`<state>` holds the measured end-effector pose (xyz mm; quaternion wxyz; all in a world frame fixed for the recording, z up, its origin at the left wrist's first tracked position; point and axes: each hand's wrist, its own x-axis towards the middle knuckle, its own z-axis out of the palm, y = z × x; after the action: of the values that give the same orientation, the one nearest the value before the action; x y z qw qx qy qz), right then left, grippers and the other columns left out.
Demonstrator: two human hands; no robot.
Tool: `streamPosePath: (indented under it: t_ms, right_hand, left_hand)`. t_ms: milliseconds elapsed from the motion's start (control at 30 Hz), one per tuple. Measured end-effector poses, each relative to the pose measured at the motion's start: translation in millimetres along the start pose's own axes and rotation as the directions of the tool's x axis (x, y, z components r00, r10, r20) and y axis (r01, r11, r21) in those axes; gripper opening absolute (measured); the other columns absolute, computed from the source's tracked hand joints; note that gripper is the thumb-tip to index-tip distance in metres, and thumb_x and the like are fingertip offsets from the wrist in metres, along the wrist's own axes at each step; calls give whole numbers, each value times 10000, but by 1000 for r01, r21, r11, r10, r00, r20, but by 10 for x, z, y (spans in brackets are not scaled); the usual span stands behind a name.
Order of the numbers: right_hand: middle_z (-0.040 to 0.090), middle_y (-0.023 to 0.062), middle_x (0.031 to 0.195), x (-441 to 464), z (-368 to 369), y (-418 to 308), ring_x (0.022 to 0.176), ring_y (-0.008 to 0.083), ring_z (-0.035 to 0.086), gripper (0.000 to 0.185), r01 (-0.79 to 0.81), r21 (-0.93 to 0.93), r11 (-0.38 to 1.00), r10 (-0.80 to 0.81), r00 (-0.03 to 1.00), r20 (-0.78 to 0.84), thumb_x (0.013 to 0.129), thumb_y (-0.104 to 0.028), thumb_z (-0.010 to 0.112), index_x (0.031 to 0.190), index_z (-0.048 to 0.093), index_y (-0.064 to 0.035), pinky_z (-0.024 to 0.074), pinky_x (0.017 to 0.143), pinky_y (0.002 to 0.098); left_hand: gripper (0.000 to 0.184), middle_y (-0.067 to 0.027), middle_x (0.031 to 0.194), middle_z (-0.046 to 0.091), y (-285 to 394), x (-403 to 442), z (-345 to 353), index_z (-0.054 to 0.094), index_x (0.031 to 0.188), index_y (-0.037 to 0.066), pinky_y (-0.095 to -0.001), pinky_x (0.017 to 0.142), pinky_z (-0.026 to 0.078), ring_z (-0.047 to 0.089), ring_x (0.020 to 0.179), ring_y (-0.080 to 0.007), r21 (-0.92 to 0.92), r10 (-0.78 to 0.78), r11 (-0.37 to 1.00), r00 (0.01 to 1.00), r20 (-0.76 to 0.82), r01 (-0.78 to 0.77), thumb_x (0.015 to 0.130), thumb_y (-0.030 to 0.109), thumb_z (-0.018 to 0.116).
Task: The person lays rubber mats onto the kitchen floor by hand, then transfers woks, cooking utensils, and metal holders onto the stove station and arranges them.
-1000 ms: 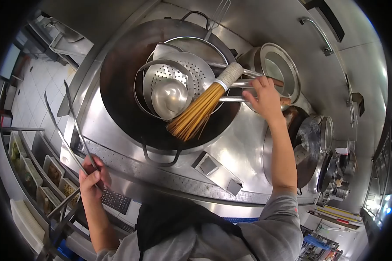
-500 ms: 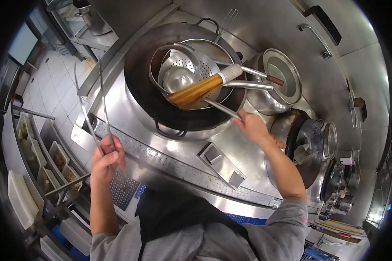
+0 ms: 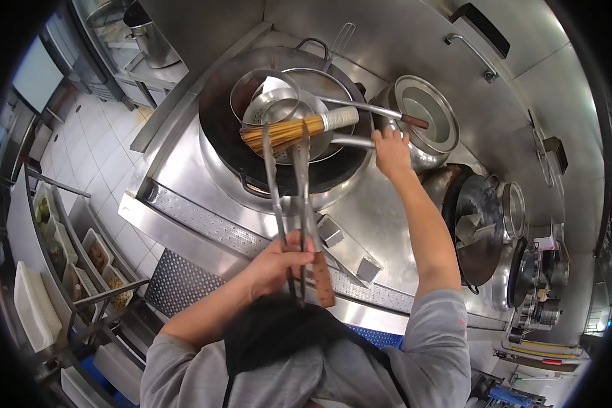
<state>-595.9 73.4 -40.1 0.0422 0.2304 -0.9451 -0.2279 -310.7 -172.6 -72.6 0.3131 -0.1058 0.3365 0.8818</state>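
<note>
My left hand (image 3: 287, 260) is closed round long metal tongs (image 3: 273, 183), in front of the wok (image 3: 217, 115). A ladle's wooden handle (image 3: 324, 279) lies beside the tongs at that hand; whether my fingers also grip it is unclear. My right hand (image 3: 392, 151) is closed on the end of a metal handle (image 3: 352, 141) that reaches into the wok. A bamboo brush (image 3: 285, 133) lies across the perforated strainer (image 3: 260, 107) and other nested utensils. Another handle with a wooden end (image 3: 415, 122) extends right, above my right hand.
Right of the wok stands a metal pot (image 3: 449, 119). Further right are a dark wok (image 3: 483, 231) and stacked pans. Food containers (image 3: 37, 306) line the lower left. A metal bracket (image 3: 368, 269) sits on the steel counter (image 3: 394, 224).
My left hand has moved right with the tongs, now over the wok's front edge. My right hand has left the wooden-handled ladle, which now lies beside my left hand, and holds another handle.
</note>
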Motion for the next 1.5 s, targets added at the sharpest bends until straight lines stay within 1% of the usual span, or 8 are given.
streamPosePath:
  t_ms: [200, 667, 733, 767, 967, 1200, 1400, 1500]
  right_hand:
    - [641, 173, 1033, -431, -565, 62, 915, 366, 673, 378, 131, 267, 955, -171, 976, 132, 773, -218, 734, 1104, 597, -96, 542, 815, 473]
    - [691, 131, 776, -954, -2303, 356, 782, 338, 673, 245, 155, 340, 928, -217, 964, 154, 601, -205, 705, 823, 735, -105, 534, 688, 444]
    - [680, 125, 746, -1213, -2534, 460, 747, 332, 669, 225, 110, 288, 951, -160, 974, 157, 598, -211, 704, 797, 730, -109, 527, 668, 446]
    - [665, 114, 711, -1425, -2461, 638, 705, 333, 661, 193, 154, 224, 962, -171, 984, 57, 598, -216, 704, 763, 711, -115, 521, 649, 455]
    - [615, 59, 776, -2706, -1857, 995, 683, 275, 668, 296, -131, 87, 988, 145, 971, -187, 630, -225, 750, 869, 617, -112, 515, 623, 393]
    - [678, 89, 805, -3964, -764, 1421, 841, 287, 687, 296, -871, 190, 452, 876, 474, 87, 711, -259, 767, 898, 611, -90, 511, 704, 429]
    - [682, 167, 813, -4721, 48, 2267, 865, 371, 663, 345, -904, 427, -12, 967, 98, 236, 734, -362, 779, 894, 677, -74, 494, 770, 447]
    - [669, 232, 977, -5210, 1012, 2578, 891, 407, 640, 415, -739, 642, 207, 978, 178, -109, 793, -260, 664, 1100, 635, 18, 474, 836, 472]
  left_hand:
    - [300, -175, 1126, 633, 383, -143, 368, 583, 944, 95, -431, 843, 552, 663, 964, -335, -111, 162, 980, 987, -18, -163, 726, -60, 718]
    - [239, -284, 839, 586, 2366, -856, 83, 645, 1006, 58, -282, 496, 605, 675, 608, -267, -203, 257, 951, 962, 93, -234, 932, 256, 534]
    - [167, -213, 896, 622, 2352, -946, 3, 616, 1019, 109, -297, 571, 595, 669, 685, -239, -96, 167, 983, 983, 77, -160, 892, 217, 624]
    - [178, -136, 925, 635, 2187, -788, -179, 597, 1025, 94, -345, 760, 561, 649, 855, -227, 376, 398, 868, 907, -136, -325, 892, 202, 646]
    - [255, -231, 780, 638, 1617, -633, -10, 513, 875, 77, -255, 366, 478, 595, 463, -222, 129, 343, 935, 936, -79, -331, 803, 274, 657]
    - [201, -181, 781, 657, 947, -405, 384, 504, 796, 113, -261, 425, 476, 587, 509, -188, 226, 286, 943, 943, -168, -246, 781, 227, 668]
    - [172, -273, 950, 661, 396, -103, 603, 556, 883, 76, -329, 520, 556, 632, 571, -263, 297, 303, 926, 928, -217, -233, 764, 148, 658]
    - [182, -253, 1073, 657, -6, -94, 848, 555, 947, 78, -336, 589, 574, 672, 712, -265, 253, 282, 946, 903, -325, -205, 819, 149, 665]
